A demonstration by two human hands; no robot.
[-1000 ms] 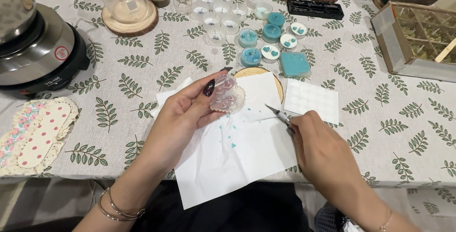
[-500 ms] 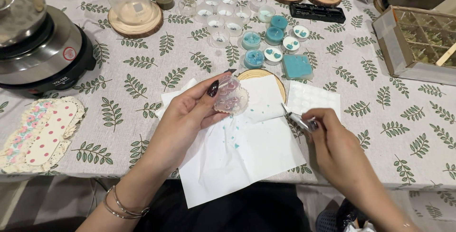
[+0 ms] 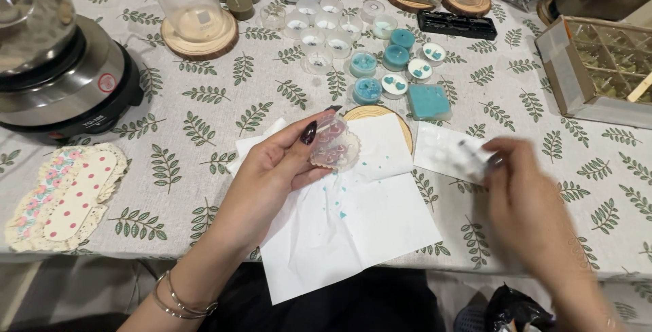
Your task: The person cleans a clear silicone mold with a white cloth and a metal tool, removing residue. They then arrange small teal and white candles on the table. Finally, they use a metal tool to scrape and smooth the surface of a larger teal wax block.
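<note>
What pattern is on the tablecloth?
The tablecloth is pale with green leafy sprigs all over, seen clearly in the head view.

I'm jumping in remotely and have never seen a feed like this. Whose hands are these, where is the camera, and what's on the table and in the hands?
There is no machine here: a person works with bare hands, filmed by one camera on their head looking down. The left hand holds a small clear mould with pinkish hollows over a white paper sheet speckled with blue crumbs. The right hand is blurred; it seems to pinch a thin metal tool, perhaps tweezers. On the leaf-print tablecloth lie blue candle cups, a blue block, a hot plate at the left, a partitioned box at the right and a dotted pad.
</note>
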